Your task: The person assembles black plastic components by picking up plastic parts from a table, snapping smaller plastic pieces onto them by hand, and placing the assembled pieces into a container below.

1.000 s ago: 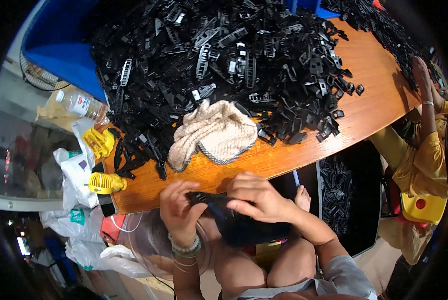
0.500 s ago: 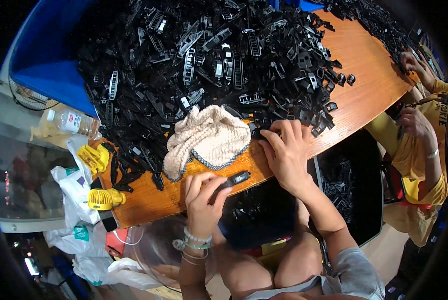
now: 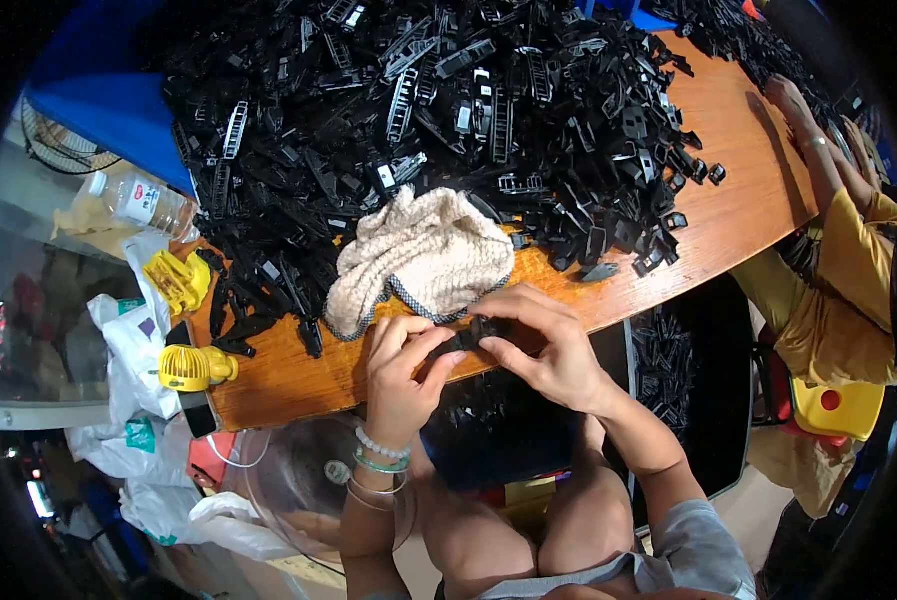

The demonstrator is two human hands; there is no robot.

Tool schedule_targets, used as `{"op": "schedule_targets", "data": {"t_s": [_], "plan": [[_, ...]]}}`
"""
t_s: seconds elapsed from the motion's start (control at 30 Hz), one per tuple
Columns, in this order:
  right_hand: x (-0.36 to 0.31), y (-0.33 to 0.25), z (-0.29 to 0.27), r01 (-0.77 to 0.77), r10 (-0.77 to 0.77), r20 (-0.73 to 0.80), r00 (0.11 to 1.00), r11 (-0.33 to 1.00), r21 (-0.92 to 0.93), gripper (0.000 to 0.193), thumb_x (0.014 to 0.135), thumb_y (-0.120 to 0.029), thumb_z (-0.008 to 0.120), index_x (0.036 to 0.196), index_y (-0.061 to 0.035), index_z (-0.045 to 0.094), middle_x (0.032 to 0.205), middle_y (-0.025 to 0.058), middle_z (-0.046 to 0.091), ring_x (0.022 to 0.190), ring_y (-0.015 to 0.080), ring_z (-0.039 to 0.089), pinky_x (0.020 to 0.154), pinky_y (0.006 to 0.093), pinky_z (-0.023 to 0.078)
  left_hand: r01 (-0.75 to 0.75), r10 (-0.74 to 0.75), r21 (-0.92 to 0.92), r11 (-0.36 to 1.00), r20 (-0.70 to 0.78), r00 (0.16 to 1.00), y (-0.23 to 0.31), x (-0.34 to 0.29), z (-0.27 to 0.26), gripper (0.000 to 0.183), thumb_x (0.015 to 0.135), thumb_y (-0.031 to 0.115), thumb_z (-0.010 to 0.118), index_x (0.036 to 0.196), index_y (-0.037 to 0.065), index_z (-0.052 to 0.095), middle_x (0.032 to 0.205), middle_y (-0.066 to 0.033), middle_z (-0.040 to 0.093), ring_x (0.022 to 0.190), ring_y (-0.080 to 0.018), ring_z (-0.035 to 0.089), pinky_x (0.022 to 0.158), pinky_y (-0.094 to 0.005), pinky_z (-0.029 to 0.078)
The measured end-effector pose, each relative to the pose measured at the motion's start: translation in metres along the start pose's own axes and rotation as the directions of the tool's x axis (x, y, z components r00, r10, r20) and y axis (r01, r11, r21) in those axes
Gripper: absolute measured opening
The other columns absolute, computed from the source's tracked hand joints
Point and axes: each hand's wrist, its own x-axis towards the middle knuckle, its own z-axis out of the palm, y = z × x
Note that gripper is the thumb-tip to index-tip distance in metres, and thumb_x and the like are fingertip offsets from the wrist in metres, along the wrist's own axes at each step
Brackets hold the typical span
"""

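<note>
Just in front of a crumpled cream towel [image 3: 423, 262], my two hands meet over the table's near edge. My left hand [image 3: 398, 385] is closed on a small black plastic part [image 3: 460, 344], pinching it between thumb and fingers. At the right end of that part, my right hand [image 3: 556, 352] is closed too, its thumb and forefinger around a dark piece. Whether that is one part or two pressed together I cannot tell, since the fingers cover much of it. Behind the towel spreads a large heap of black plastic parts [image 3: 348, 150].
On the left are a clear bottle [image 3: 150, 206], a yellow plastic object [image 3: 176, 280], a small yellow fan [image 3: 194, 368] and white plastic bags [image 3: 133, 375]. A black bin of parts [image 3: 668, 365] stands below the wooden table [image 3: 738, 190]. A person in yellow [image 3: 833, 325] works at right.
My right hand has come from the heap's edge, left and toward me, to meet the part in my left hand. The co-worker's hands have moved farther back; the whole view has shifted slightly.
</note>
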Motion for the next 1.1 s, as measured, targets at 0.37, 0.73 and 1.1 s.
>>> {"op": "schedule_targets", "data": {"t_s": [0.37, 0.73, 1.1], "plan": [[-0.005, -0.002, -0.034, 0.002, 0.035, 0.099, 0.994, 0.936, -0.353, 0.026, 0.070, -0.001, 0.075, 0.096, 0.0013, 0.070, 0.088, 0.0119, 0.062, 0.089, 0.0288, 0.057, 0.087, 0.0382, 0.043, -0.001, 0.001, 0.011, 1.000, 0.000, 1.000, 0.000, 0.000, 0.002, 0.021, 0.072, 0.003, 0.076, 0.092, 0.001, 0.070, 0.085, -0.0064, 0.058, 0.078, -0.0245, 0.051, 0.069, -0.0347, 0.043], [-0.014, -0.002, -0.016, 0.154, -0.093, 0.147, 0.985, 0.855, -0.495, 0.028, 0.069, -0.004, 0.076, 0.096, -0.0020, 0.071, 0.095, 0.0086, 0.059, 0.089, 0.0278, 0.053, 0.084, 0.0378, 0.042, -0.084, 0.083, 0.009, 0.996, 0.032, 0.996, 0.003, 0.000, 0.005, 0.028, 0.072, 0.010, 0.079, 0.096, 0.000, 0.069, 0.088, -0.0080, 0.059, 0.082, -0.0261, 0.055, 0.072, -0.0366, 0.045], [-0.037, 0.004, -0.037, -0.017, -0.347, -0.311, 0.885, 0.644, -0.765, 0.035, 0.076, 0.005, 0.070, 0.108, -0.0068, 0.068, 0.107, 0.0118, 0.060, 0.094, 0.0271, 0.056, 0.078, 0.0367, 0.046, 0.229, 0.123, 0.598, 0.768, -0.488, 0.864, -0.054, -0.034, -0.064, 0.018, 0.079, 0.011, 0.074, 0.091, 0.001, 0.063, 0.091, -0.0121, 0.059, 0.088, -0.0297, 0.056, 0.079, -0.0404, 0.045]]}}
